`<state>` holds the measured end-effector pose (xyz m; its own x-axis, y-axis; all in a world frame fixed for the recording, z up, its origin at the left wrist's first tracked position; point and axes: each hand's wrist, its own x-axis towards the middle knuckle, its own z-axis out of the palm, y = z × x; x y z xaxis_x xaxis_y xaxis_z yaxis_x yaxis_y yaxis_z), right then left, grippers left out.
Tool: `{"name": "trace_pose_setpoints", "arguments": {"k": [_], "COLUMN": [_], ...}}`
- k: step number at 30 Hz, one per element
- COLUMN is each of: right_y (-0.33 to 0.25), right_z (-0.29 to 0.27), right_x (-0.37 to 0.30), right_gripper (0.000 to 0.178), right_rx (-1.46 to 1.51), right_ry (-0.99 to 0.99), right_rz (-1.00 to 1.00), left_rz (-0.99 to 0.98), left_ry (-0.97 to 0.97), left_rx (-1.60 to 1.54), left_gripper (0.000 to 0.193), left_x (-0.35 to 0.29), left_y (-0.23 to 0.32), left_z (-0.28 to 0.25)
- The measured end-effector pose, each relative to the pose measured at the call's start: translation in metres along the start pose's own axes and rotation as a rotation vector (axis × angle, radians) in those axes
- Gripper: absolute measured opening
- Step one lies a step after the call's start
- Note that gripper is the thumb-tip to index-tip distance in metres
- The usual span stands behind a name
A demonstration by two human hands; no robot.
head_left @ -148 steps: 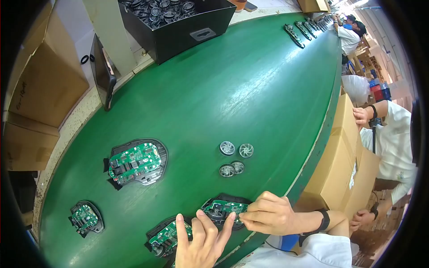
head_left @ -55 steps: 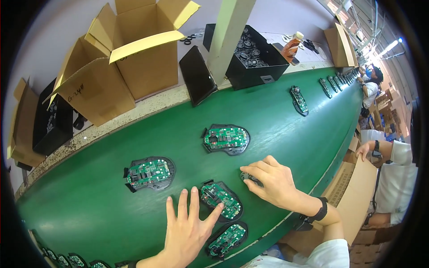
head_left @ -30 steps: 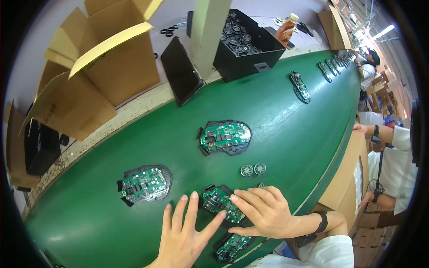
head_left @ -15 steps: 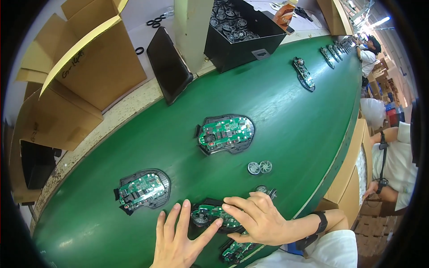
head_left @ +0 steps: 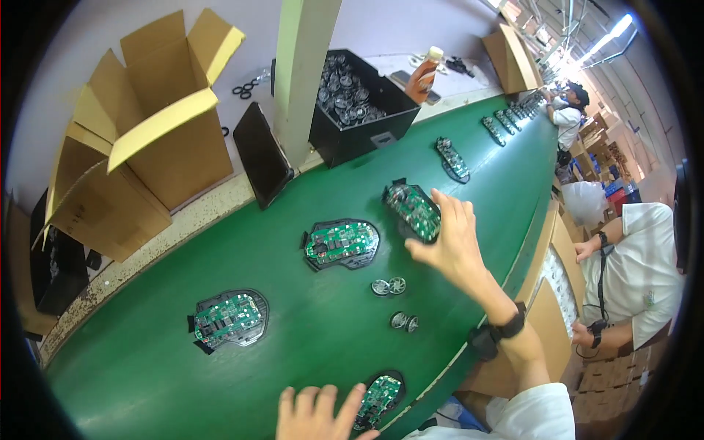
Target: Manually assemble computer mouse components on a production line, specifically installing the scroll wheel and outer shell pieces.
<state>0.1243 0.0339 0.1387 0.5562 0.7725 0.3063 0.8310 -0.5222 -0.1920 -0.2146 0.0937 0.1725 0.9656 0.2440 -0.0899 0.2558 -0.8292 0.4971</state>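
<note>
My right hand (head_left: 456,238) grips the edge of a green circuit board in a black shell (head_left: 415,210), thumb on the near side and fingers on the far side, over the middle of the green surface. At the near edge my left hand (head_left: 320,415) has its fingers apart, beside another circuit board in a black shell (head_left: 380,396); whether it touches the shell I cannot tell. Two more such boards lie flat, the middle board (head_left: 340,243) and the left board (head_left: 229,320). Small spoked wheels (head_left: 389,286) and a second wheel pair (head_left: 404,321) lie between my hands.
A black bin (head_left: 370,121) full of wheels stands beyond, near a pillar (head_left: 303,81) and a dark tablet-like panel (head_left: 262,158). Cardboard boxes (head_left: 172,158) stand at left. More boards (head_left: 452,160) line the far surface. A co-worker (head_left: 623,271) stands at right by an open carton (head_left: 539,323).
My right hand has carried the board away from me to the far middle. My left hand has drawn back toward the near edge. The view has shifted.
</note>
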Motion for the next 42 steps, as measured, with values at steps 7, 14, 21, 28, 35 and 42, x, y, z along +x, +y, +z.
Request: {"name": "trace_pose_setpoints", "arguments": {"k": [7,14,21,28,35,42], "right_y": [0.07,-0.003,-0.018,-0.022,-0.08,-0.106], "right_z": [0.033,-0.038,-0.023,-0.015,-0.041,-0.006], "right_x": [0.03,-0.028,-0.06,-0.051,-0.065,-0.088], "right_gripper": [0.087,0.053,0.044,0.031,0.03,0.03], "right_rx": [0.024,0.273,0.34,0.167,1.07,1.239], "right_ry": [-0.04,-0.282,-0.423,-0.289,-0.76,-1.047], "right_rz": [0.199,-0.098,0.016,-0.099,0.19,0.209], "left_rz": [0.088,0.11,0.305,0.083,-0.058,-0.057], "left_ry": [-0.044,0.073,0.007,0.118,0.111,0.055], "left_rx": [0.263,0.379,0.308,0.281,0.185,0.322], "left_gripper": [0.065,0.049,0.044,0.055,0.055,0.049], "left_x": [0.023,0.028,0.01,-0.017,-0.037,-0.034], "left_y": [0.038,0.0,-0.034,-0.031,-0.032,-0.025], "left_z": [0.049,0.049,0.038,0.019,0.04,0.041]}}
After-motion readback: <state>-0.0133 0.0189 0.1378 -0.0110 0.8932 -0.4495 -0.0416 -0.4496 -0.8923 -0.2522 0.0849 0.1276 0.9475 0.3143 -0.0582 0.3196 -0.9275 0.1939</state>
